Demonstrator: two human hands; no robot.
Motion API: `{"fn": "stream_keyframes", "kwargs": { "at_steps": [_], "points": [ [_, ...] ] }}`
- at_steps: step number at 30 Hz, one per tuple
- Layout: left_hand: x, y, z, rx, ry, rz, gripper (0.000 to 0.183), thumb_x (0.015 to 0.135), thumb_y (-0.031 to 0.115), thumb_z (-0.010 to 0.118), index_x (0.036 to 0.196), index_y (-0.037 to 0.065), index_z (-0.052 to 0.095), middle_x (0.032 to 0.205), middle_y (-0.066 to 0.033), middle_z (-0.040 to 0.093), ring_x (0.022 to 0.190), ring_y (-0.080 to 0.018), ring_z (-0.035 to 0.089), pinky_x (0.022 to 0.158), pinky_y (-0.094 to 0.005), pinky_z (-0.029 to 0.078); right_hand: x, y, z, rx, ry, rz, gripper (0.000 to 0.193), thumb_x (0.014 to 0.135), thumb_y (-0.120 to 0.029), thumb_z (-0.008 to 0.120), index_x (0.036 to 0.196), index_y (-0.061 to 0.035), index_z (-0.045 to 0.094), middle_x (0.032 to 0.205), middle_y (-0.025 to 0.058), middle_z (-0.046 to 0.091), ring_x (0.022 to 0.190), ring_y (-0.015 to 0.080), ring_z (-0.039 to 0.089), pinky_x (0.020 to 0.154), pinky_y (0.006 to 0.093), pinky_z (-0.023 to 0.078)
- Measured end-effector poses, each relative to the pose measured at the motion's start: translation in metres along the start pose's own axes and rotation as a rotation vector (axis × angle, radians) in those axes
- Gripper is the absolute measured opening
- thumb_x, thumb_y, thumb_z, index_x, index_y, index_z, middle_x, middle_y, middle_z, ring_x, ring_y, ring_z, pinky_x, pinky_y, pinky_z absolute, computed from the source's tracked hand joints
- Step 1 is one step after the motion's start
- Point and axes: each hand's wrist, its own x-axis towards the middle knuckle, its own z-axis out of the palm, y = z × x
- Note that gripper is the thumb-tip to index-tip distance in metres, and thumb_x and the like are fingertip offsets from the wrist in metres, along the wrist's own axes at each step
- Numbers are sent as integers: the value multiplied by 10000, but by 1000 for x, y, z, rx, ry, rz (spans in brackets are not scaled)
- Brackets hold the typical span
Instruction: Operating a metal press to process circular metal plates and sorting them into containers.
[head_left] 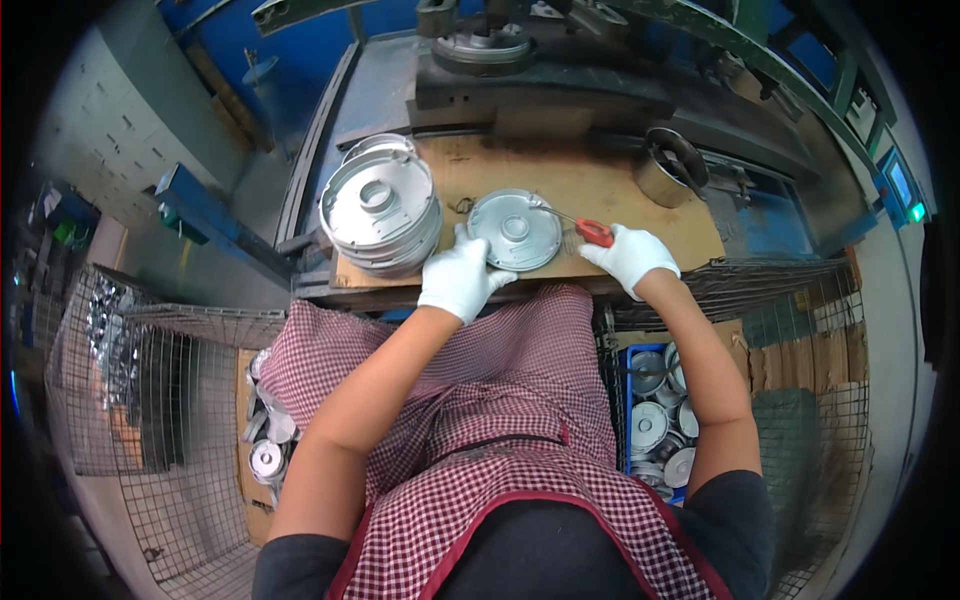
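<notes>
A round grey metal disc point(541, 236) with a raised ring at its centre lies on the wooden board. My left hand point(458, 277), in a white glove, grips the disc's near left edge, thumb and fingers closed on the rim. In my gloved right hand point(632, 256) is a red-handled screwdriver point(594, 232), its thin metal shaft pointing left. The tip meets the disc's upper right edge, though the exact contact is too small to make out. Just left of the disc rises a stack of similar metal discs point(348, 200).
The wooden board point(600, 180) carries a metal pot point(662, 175) with dark contents at the right. Behind stands a dark machine point(540, 95). Wire baskets point(190, 400) flank me; a blue crate point(630, 410) of round metal parts sits at lower right.
</notes>
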Motion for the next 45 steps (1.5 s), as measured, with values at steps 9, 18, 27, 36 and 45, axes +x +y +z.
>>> {"fn": "stream_keyframes", "kwargs": {
  "at_steps": [9, 18, 27, 36, 45],
  "points": [
    [-1, -5, 4, -35, 64, 22, 467, 718, 449, 754, 928, 72, 576, 1128, -184, 551, 748, -346, 661, 655, -447, 532, -1, -46, 11, -103, -95, -151, 603, 845, -574, 533, 1109, -42, 638, 1044, 226, 656, 964, 382, 627, 859, 430, 487],
    [-1, -8, 14, -3, 96, 36, 459, 703, 446, 759, 916, 78, 587, 1017, -147, 594, 766, -323, 656, 659, -420, 527, -46, 42, -13, -109, 5, 15, 590, 804, -547, 619, 1071, -21, 629, 979, 225, 665, 927, 395, 631, 823, 417, 492],
    [-27, 10, -20, -223, 127, 185, 529, 565, 391, 820, 952, 88, 623, 1125, -239, 623, 908, -295, 666, 767, -365, 522, -33, 192, -35, 684, 865, 355, 561, 740, -446, 770, 1119, -53, 644, 868, 88, 670, 706, 138, 606, 624, 295, 494],
    [-39, 31, -44, -338, 155, 413, 577, 540, 483, 769, 955, 104, 642, 1171, -350, 542, 771, -303, 686, 679, -326, 539, -56, 210, -11, 17, 373, 788, 748, 809, -724, 478, 1033, -42, 690, 1051, 206, 666, 1021, 375, 619, 869, 427, 475],
    [-36, 111, -25, -206, -215, 635, 690, 593, 360, 815, 1171, 60, 588, 1357, -288, 455, 1073, -387, 595, 862, -421, 501, -113, 122, 125, 1896, -80, 66, 506, 875, -261, 679, 1278, 8, 534, 1233, 113, 606, 1038, 189, 624, 885, 321, 506]
  ]
}}
